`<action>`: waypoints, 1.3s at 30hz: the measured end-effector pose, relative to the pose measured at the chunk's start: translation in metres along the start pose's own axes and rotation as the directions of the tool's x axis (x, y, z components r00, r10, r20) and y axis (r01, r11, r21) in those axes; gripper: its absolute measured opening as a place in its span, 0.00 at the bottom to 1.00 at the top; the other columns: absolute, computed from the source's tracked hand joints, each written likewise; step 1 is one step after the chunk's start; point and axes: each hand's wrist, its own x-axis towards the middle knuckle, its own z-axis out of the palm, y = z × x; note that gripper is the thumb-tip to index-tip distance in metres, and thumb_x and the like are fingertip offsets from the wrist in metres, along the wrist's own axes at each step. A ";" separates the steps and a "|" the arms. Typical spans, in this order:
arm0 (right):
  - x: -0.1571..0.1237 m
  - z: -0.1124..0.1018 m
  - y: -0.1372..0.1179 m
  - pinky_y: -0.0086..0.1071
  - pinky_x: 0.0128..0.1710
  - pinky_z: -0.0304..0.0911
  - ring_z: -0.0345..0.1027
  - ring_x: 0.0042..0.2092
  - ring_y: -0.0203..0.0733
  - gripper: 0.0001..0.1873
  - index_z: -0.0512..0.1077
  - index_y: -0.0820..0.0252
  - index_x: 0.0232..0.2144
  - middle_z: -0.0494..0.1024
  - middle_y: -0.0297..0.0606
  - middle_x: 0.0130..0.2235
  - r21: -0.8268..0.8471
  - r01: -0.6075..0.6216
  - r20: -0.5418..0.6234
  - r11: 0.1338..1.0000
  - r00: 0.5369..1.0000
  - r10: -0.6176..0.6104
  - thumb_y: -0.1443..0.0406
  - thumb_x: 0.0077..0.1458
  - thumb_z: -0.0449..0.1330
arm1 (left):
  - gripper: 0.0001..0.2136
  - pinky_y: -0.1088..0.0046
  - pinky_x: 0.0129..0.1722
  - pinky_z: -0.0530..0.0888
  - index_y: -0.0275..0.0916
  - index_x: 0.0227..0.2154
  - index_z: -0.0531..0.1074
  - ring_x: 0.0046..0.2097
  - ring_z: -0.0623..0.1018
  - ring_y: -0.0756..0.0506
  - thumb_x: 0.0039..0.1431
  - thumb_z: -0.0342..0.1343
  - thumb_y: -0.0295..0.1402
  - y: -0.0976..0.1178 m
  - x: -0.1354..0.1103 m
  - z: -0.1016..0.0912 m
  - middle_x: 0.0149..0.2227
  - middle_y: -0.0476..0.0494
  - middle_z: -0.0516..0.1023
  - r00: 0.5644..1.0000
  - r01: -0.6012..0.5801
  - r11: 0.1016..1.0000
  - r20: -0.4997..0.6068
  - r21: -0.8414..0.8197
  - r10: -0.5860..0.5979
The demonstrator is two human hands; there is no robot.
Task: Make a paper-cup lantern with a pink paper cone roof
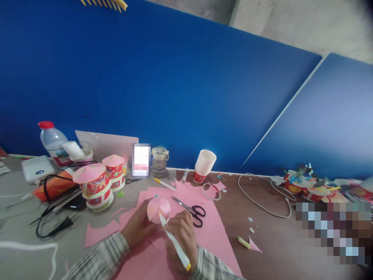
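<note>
Worktop (262,229) cluttered, left hand (138,229) cups the pink paper cone (157,207), right hand (182,233) grips the pen (175,243) against it, so keep strokes light.

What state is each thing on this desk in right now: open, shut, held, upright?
water bottle, upright, red cap on.
glass jar, upright, lid shut.
scissors, lying flat on the pink paper, blades nearly shut.
paper cups, stacked, tilted.
plug, unplugged, lying on the desk.
pink cone, held in the left hand.
pen, gripped by the right hand, tip on the cone.
</note>
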 end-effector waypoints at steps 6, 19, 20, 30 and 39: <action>-0.001 -0.002 0.000 0.39 0.33 0.61 0.68 0.29 0.42 0.06 0.68 0.54 0.32 0.74 0.31 0.27 -0.023 -0.016 -0.017 1.000 1.000 0.016 0.67 0.48 0.55 | 0.27 0.60 0.41 0.72 0.47 0.43 0.62 0.43 0.71 0.39 0.36 0.62 0.37 -0.001 0.000 -0.001 0.41 0.47 0.72 1.000 -0.007 1.000 -0.009 -0.008 0.007; -0.002 -0.004 -0.003 0.38 0.36 0.57 0.66 0.30 0.40 0.04 0.68 0.55 0.31 0.74 0.30 0.26 -0.016 -0.035 -0.014 0.999 0.999 0.034 0.65 0.51 0.54 | 0.26 0.63 0.41 0.72 0.48 0.43 0.62 0.43 0.71 0.40 0.37 0.61 0.34 -0.003 0.000 0.000 0.42 0.49 0.72 0.999 -0.032 0.999 -0.007 -0.003 0.032; -0.003 -0.004 -0.003 0.39 0.37 0.57 0.66 0.30 0.40 0.04 0.68 0.56 0.30 0.74 0.29 0.26 -0.017 -0.036 -0.024 0.999 0.999 0.035 0.65 0.51 0.54 | 0.26 0.63 0.41 0.72 0.48 0.43 0.62 0.43 0.71 0.40 0.36 0.62 0.34 -0.003 0.000 -0.001 0.41 0.49 0.72 1.000 -0.028 1.000 -0.008 -0.003 0.028; -0.009 -0.003 -0.003 0.41 0.38 0.55 0.66 0.30 0.41 0.05 0.69 0.56 0.29 0.73 0.30 0.25 0.012 -0.082 -0.032 0.997 0.996 0.082 0.64 0.51 0.53 | 0.28 0.60 0.45 0.70 0.46 0.44 0.60 0.45 0.70 0.40 0.36 0.62 0.34 0.000 0.000 -0.001 0.45 0.45 0.70 0.999 -0.041 0.999 0.004 0.011 0.041; -0.008 -0.003 -0.004 0.39 0.37 0.52 0.67 0.29 0.41 0.07 0.69 0.55 0.25 0.73 0.28 0.22 0.021 -0.094 -0.054 0.995 0.994 0.095 0.63 0.51 0.52 | 0.29 0.61 0.43 0.70 0.46 0.45 0.60 0.45 0.70 0.39 0.35 0.63 0.35 -0.004 0.000 -0.001 0.44 0.45 0.70 0.999 -0.047 0.999 -0.002 -0.007 0.047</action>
